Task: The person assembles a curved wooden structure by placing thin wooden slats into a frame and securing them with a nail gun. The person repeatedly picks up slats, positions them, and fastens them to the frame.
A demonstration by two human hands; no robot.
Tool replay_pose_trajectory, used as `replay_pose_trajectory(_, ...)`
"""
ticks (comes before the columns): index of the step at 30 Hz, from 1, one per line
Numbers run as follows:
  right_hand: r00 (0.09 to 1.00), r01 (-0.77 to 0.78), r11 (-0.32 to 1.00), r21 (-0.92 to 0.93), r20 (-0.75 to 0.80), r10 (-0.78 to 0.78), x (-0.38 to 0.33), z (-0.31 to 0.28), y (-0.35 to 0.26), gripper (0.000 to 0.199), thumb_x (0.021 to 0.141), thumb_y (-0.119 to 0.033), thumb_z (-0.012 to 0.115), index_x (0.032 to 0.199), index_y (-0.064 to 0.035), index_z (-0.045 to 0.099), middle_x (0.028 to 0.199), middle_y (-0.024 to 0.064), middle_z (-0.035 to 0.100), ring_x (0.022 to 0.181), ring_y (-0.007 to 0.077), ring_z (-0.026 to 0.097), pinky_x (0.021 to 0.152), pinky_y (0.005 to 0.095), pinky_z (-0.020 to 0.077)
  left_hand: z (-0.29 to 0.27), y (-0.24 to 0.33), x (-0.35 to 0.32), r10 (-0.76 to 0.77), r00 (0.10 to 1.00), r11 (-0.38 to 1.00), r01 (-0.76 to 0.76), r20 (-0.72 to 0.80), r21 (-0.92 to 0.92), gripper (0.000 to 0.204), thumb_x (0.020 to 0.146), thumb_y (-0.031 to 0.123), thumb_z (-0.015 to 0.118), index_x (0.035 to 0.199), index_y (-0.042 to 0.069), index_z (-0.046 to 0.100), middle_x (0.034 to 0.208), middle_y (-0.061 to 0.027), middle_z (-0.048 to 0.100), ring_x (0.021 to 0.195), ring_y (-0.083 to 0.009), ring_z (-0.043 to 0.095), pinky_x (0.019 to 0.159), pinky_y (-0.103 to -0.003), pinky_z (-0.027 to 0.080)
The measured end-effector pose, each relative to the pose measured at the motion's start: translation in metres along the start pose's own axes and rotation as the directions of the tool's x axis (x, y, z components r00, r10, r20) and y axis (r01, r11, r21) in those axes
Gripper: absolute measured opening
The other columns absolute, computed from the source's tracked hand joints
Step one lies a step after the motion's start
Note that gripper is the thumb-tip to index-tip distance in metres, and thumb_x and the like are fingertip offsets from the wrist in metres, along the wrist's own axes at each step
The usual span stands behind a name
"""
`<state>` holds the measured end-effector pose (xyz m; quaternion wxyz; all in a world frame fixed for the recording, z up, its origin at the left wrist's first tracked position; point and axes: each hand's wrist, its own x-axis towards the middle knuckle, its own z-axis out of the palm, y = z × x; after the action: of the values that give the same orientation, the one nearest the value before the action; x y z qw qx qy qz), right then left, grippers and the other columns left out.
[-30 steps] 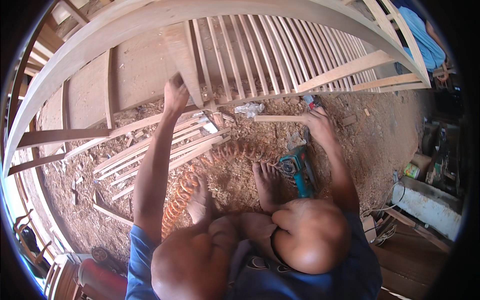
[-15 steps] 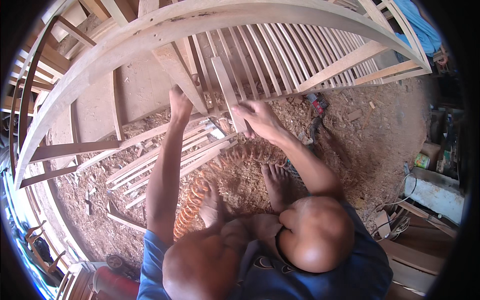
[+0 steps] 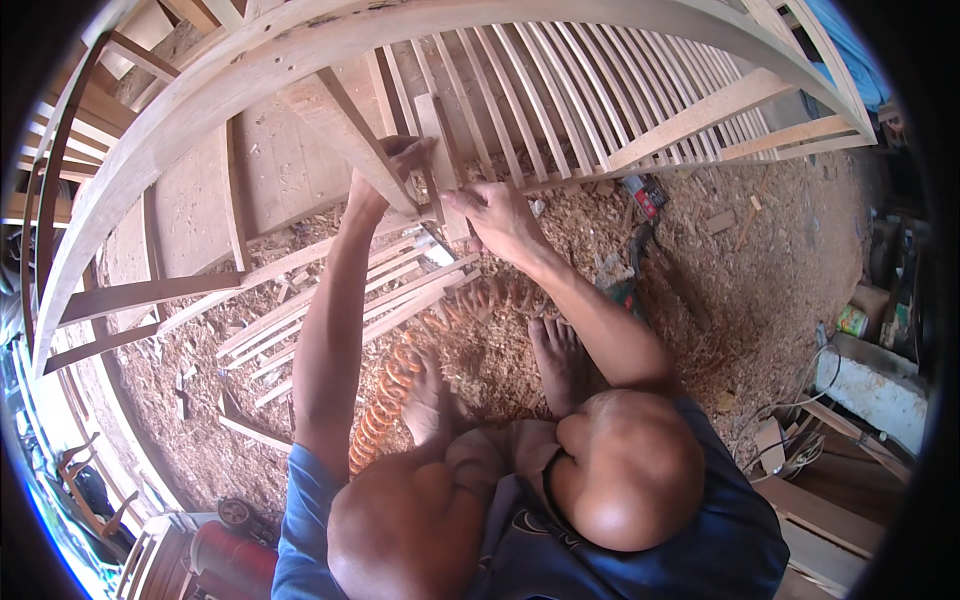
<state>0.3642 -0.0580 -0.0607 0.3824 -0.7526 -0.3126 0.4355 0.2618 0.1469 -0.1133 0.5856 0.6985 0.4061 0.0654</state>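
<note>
Head view: person sits on the floor, both arms reach up to a curved wooden frame of slats
Wooden slat (image 3: 437, 150): flat pale strip, near upright, set among the frame's slats at upper centre, both hands on it
Left hand (image 3: 400, 165): closed around the slat's left edge and the slanted brace beside it, fingers curled on top
Right hand (image 3: 497, 212): fingers pinched on the slat's lower right part, thumb toward the left hand; hands just beside each other
Slat frame (image 3: 600, 110): long row of thin curved slats under a broad arched beam, running from upper centre to upper right
Arched beam (image 3: 180, 130): wide pale board sweeping from lower left over the top
Slanted brace (image 3: 330, 115): thick board leaning across the frame, left of the held slat
Loose slats (image 3: 330, 300): several thin strips lying on the floor under the left forearm, roughly parallel
Floor (image 3: 760, 260): covered in sawdust and wood shavings
Orange coil (image 3: 400, 375): springy coiled hose lying on the shavings, between the bare feet and the left arm
Feet (image 3: 560, 355): bare, resting on the shavings below the right arm
Hammer (image 3: 665, 270): lies on the floor right of the right forearm
Small red tool (image 3: 643, 195): on the shavings near the frame's foot, kind unclear
Clutter (image 3: 860, 340): cans, cables, boards at the right edge, well apart from hands
</note>
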Motion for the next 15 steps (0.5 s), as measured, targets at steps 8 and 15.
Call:
replay_pose_trajectory(8, 0.998, -0.039, 0.941, 0.336, 0.053, 0.023, -0.022, 0.011, 0.032, 0.049, 0.097, -0.039, 0.066, 0.117, 0.0063, 0.064, 0.093, 0.0187, 0.072, 0.062, 0.0185, 0.07, 0.053, 0.0278, 0.0599, -0.007, -0.03, 0.01, 0.51, 0.846, 0.795, -0.533, 0.155, 0.29, 0.078, 0.05, 0.031, 0.089, 0.123, 0.009, 0.072, 0.105, -0.0082, 0.074, 0.084, -0.0184, 0.073, 0.074, -0.028, 0.059)
replay_pose_trajectory(15, 0.969, -0.195, 0.878, 0.437, 0.227, 0.102, -0.04, 0.009, 0.043, 0.04, 0.097, -0.029, 0.069, 0.114, 0.0064, 0.063, 0.094, 0.0184, 0.072, 0.073, 0.0223, 0.073, 0.064, 0.0318, 0.0646, -0.007, -0.024, -0.014, 0.166, 0.985, 0.985, -0.164, -0.039, 0.057, 0.056, 0.08, 0.032, 0.083, 0.125, 0.003, 0.069, 0.1, -0.0076, 0.074, 0.084, -0.0163, 0.071, 0.076, -0.029, 0.057)
